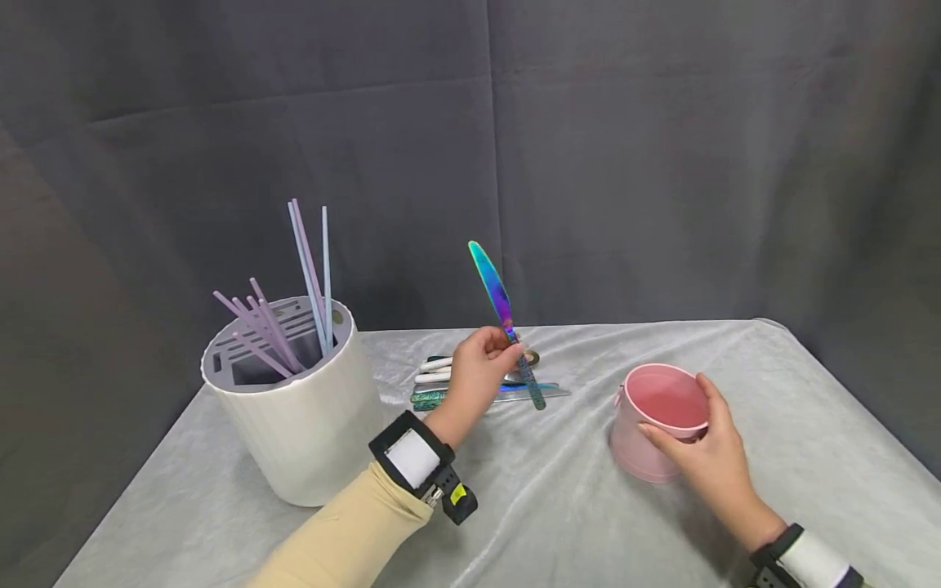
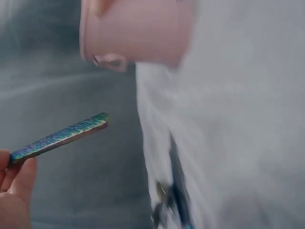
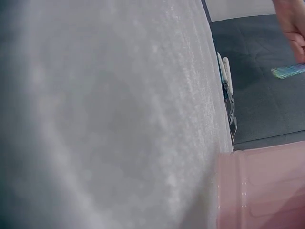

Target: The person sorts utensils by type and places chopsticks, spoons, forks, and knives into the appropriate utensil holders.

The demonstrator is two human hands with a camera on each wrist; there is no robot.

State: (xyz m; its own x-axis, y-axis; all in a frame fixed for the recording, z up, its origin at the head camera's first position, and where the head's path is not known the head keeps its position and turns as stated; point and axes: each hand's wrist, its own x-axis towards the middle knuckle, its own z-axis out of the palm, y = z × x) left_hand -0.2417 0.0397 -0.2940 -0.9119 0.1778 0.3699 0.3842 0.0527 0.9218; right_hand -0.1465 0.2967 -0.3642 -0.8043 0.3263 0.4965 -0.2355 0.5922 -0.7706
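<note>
Head view: the left hand (image 1: 478, 371) pinches an iridescent table knife (image 1: 504, 314) between thumb and fingertips, low on its glittery handle, so the blade stands tilted up and away above the worktop (image 1: 515, 506). The right hand (image 1: 709, 453) curls round the near rim of a small pink bucket (image 1: 654, 420), thumb at the side and fingers over the edge; the bucket is tipped with its mouth toward the knife. Behind the left hand lies a small pile of other cutlery (image 1: 448, 384) on the pale cloth. To the left stands a white slotted holder (image 1: 294, 408) with lilac and pale blue chopsticks (image 1: 294, 302) leaning out of it.

Left wrist view: the fingers (image 2: 16, 179) close on one end of the knife handle (image 2: 62, 136), whose free end points toward the pink bucket (image 2: 138, 31) above; the picture is blurred.

Right wrist view: only the bucket's pink wall (image 3: 262, 188) shows, with the cloth beside it and the left hand's fingers (image 3: 290, 24) far off; the right hand itself is out of sight here.

Judging by looks, the knife is stiff, light metal with a smooth, slippery finish; the textured handle is the sound place to hold, clear of the blade. The bucket seems thin, light and easily tipped, best steadied at the rim.
</note>
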